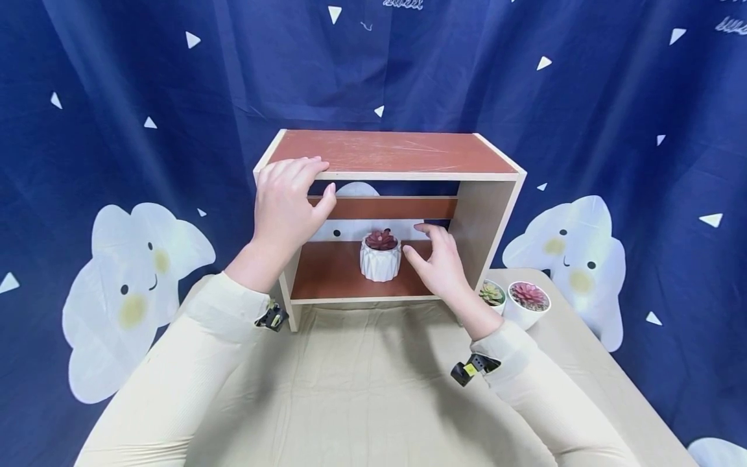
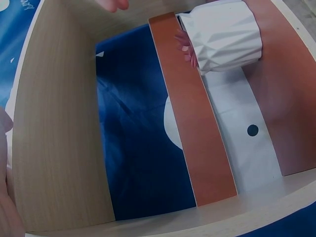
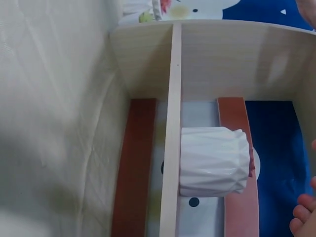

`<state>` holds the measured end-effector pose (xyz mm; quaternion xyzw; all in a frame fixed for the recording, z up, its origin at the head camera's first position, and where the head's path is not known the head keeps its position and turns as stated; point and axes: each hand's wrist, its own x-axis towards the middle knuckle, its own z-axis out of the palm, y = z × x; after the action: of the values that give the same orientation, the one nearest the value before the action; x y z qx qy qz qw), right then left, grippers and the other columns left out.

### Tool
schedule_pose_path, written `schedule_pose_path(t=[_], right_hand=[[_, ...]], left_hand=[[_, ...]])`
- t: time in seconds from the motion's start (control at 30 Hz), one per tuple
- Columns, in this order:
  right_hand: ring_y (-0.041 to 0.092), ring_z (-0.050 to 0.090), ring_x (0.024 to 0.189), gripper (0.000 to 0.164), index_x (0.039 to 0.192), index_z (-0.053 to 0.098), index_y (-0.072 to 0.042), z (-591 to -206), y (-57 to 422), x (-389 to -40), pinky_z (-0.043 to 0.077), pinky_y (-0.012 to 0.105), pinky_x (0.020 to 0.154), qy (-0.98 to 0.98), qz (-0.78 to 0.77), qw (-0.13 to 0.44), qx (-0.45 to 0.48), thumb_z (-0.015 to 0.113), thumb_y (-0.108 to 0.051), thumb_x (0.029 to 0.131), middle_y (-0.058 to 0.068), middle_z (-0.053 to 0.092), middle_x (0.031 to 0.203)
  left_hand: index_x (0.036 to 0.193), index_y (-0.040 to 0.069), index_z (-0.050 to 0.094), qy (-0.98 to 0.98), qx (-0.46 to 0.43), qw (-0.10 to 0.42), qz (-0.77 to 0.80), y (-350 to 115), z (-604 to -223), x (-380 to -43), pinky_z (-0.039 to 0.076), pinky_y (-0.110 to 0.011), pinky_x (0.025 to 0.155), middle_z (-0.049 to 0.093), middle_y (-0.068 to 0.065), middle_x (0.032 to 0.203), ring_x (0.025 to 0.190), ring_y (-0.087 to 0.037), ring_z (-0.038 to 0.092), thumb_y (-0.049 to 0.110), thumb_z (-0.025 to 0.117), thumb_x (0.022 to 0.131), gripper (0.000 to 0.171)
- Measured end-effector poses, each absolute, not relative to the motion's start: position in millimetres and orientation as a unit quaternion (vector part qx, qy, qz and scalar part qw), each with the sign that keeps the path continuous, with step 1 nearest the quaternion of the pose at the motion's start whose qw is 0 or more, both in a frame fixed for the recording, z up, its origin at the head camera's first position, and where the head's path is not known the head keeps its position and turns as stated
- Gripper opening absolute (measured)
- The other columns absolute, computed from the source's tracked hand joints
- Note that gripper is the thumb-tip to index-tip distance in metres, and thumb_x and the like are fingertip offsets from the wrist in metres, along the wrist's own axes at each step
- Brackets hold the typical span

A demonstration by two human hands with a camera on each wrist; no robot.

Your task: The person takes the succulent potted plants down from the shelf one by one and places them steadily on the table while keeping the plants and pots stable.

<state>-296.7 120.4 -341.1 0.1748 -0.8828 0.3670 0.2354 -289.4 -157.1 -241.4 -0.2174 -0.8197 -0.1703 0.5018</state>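
Observation:
A white faceted pot with a dark red succulent [image 1: 380,257] stands upright on the inner shelf of a small wooden shelf unit [image 1: 403,152]. My left hand [image 1: 290,201] is at the unit's upper left front corner, fingers over the top board's front edge and thumb apart. To the right of the pot, my right hand [image 1: 439,261] reaches into the opening with thumb and fingers spread, holding nothing. Sideways in the left wrist view, the pot [image 2: 227,37] shows near the top. The right wrist view has the pot [image 3: 212,162] resting against the shelf board [image 3: 172,123].
Two more potted succulents stand at the unit's right side: a pink one [image 1: 528,303] in a white pot, and a green one [image 1: 492,294] partly behind my right forearm. A beige cloth [image 1: 362,389] covers the table. A blue curtain [image 1: 373,65] hangs behind.

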Motion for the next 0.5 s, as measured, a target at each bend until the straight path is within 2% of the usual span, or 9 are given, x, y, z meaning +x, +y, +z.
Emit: schedule_pose_path(t=[0.5], right_hand=[[0.036,0.048,0.122,0.056,0.137,0.053,-0.002,-355,109,-307,0.038,0.049,0.104,-0.878,0.399,0.220,0.147,0.072,-0.027,0.090,0.020,0.052,0.136]], left_hand=[[0.121,0.009,0.072,-0.824,-0.213,0.496,-0.170,-157,-241,-289,0.039,-0.047,0.102,0.070,-0.009,0.123,0.115,-0.029,0.061,0.031,0.061,0.091,0.039]])
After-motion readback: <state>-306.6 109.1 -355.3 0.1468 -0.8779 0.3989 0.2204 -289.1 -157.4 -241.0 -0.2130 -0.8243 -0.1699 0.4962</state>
